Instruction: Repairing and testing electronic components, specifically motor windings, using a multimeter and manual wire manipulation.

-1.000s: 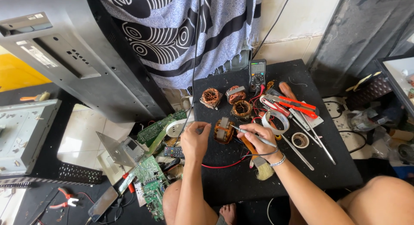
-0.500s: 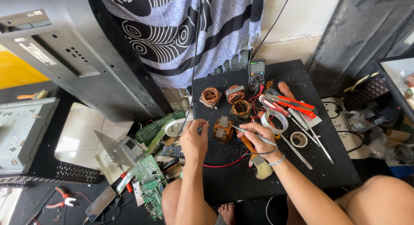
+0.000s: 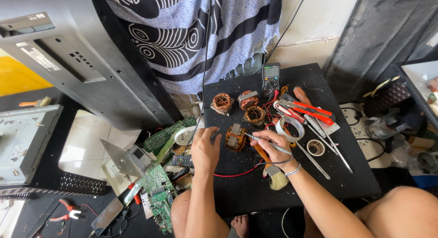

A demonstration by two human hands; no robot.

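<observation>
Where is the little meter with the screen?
In the head view, the meter lies at the far edge of the black mat, just right of the copper coils, beyond both hands.

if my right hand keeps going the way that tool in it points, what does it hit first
Most likely the copper-wound transformer: your right hand aims the slim tool leftward at it, tip almost touching. Depth is hard to judge from above.

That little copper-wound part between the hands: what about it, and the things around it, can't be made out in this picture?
- Head view: where the tool tip meets the copper-wound part is too small to tell.
- Left hand: its fingertips are hidden by its own back, so what they pinch is unclear.
- Right hand covers part of the brush.
- Multimeter: its screen is too small to read.
- Grey panel: cut off by the top and left edges.
</observation>
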